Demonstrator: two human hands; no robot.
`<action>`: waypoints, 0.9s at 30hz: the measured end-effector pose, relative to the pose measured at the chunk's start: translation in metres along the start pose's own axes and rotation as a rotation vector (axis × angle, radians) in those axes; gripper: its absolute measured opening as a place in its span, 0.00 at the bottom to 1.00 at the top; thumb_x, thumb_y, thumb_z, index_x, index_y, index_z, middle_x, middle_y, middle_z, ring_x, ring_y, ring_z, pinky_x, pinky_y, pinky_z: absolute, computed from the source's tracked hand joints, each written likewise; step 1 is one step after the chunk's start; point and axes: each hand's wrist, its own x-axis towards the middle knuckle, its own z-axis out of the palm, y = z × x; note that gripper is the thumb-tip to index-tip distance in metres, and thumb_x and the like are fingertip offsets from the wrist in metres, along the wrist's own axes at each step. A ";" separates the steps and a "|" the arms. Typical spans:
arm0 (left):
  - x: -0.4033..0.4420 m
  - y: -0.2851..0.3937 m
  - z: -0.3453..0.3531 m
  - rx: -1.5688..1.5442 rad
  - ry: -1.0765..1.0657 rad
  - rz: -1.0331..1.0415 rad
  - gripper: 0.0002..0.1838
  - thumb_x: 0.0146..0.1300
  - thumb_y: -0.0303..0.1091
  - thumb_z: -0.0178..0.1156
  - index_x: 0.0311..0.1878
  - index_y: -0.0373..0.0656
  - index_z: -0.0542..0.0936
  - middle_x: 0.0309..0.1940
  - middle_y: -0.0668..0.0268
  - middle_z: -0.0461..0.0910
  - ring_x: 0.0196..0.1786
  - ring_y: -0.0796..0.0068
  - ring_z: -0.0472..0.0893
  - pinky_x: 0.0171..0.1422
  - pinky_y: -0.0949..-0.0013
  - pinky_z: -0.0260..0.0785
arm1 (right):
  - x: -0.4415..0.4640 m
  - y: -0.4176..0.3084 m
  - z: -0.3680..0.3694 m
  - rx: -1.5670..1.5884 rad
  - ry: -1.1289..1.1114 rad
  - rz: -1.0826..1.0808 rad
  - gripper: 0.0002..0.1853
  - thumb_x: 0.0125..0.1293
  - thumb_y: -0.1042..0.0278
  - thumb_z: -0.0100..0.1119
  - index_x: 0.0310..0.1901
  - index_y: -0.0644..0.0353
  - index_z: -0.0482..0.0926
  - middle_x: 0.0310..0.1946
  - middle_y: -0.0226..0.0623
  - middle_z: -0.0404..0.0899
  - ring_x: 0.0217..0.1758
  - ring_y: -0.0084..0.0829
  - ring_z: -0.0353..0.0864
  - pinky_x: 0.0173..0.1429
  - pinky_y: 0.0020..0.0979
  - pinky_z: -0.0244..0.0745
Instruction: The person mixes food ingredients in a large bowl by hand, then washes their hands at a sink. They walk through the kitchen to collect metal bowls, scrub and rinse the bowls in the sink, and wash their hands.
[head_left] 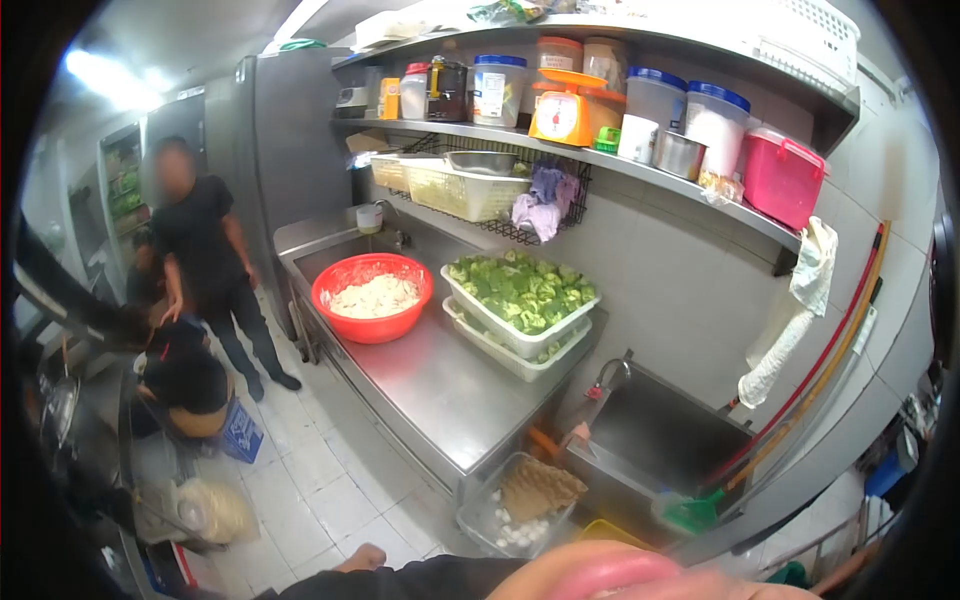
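At my far left, well apart from the red bowl, a person [190, 380] in black is down low, with a standing person [205, 240] in dark clothes just behind and a blue crate [242, 432] beside them on the tiled floor [325, 478]. Next along, on the near side of the red bowl and well apart from it, I have my left hand [365, 557] low in view, beside a black sleeve [430, 578]; its fingers look curled in, and I see nothing in its grasp.

The red bowl [370, 328] sits on the steel worktop [440, 400], heaped with pale, loose food [375, 296]. Right of the red bowl, also on the worktop, I get a white tray [532, 348] full of green florets [520, 290], stacked on a lower tray [498, 357]. Nearer to me than the red bowl and to its right, below the worktop's edge, a clear tub [480, 528] holds white, roundish pieces [518, 532] and a crumpled brown sheet [540, 488]. Of the things I can make out, that tub is nearest my left hand. Farther right of the red bowl is a deep steel sink [650, 420]. I can't see my right hand, so I can't tell its state.
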 end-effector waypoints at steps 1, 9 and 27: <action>-0.005 -0.014 -0.004 0.125 -0.018 0.055 0.08 0.52 0.32 0.55 0.21 0.41 0.78 0.18 0.62 0.78 0.22 0.68 0.79 0.26 0.64 0.70 | 0.014 0.008 -0.013 0.039 -0.004 0.000 0.10 0.55 0.71 0.65 0.38 0.63 0.80 0.33 0.41 0.79 0.38 0.31 0.76 0.48 0.31 0.73; 0.023 -0.038 -0.051 0.353 -0.047 0.273 0.10 0.52 0.38 0.57 0.24 0.41 0.80 0.21 0.62 0.80 0.23 0.69 0.81 0.28 0.64 0.72 | 0.129 0.047 -0.091 0.367 -0.005 0.002 0.11 0.53 0.72 0.64 0.39 0.62 0.80 0.31 0.40 0.79 0.35 0.30 0.76 0.46 0.32 0.74; 0.065 0.061 -0.062 -0.017 -0.242 0.111 0.13 0.60 0.40 0.59 0.39 0.39 0.81 0.33 0.62 0.83 0.36 0.72 0.83 0.36 0.66 0.76 | 0.273 -0.013 -0.247 2.503 -0.581 -0.044 0.14 0.49 0.74 0.61 0.41 0.60 0.81 0.28 0.38 0.79 0.30 0.30 0.75 0.41 0.34 0.75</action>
